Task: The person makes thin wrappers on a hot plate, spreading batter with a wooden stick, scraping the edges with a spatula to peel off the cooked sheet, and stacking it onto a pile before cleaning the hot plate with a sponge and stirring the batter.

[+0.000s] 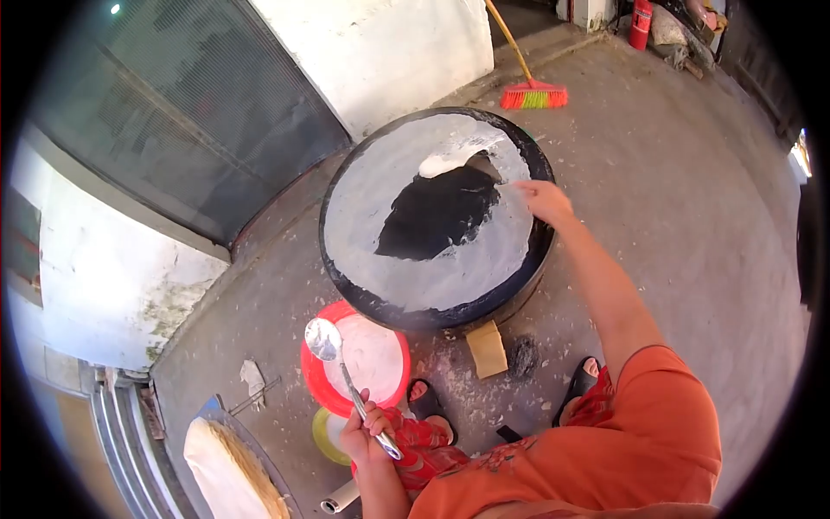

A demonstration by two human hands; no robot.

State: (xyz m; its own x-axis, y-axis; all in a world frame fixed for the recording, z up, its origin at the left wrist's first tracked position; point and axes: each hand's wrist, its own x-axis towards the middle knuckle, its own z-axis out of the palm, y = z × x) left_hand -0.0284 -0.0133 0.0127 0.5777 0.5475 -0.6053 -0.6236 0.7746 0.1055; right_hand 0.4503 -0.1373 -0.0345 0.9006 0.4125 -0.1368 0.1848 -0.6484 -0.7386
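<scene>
A large round black griddle (546,227) stands in front of me, coated with a thin pale batter sheet (359,208). An irregular dark patch shows bare in its middle, and a whiter mound of batter (445,162) lies at that patch's upper edge. Over the griddle's right side is my right hand (548,201), fingers pinched together at the sheet; what they grip is unclear. A brownish flat piece (485,165) lies just left of the fingertips. My left hand (367,432) is wrapped round the handle of a metal ladle (324,339), its bowl above a red basin (313,381) of white batter.
A yellow block (487,349) and a dark scouring pad (522,355) lie below the griddle. At lower left, a pale folded stack (229,471) rests on a board. A red broom (533,94) and red cylinder (640,24) stand behind. A white tube (340,496) is near my leg.
</scene>
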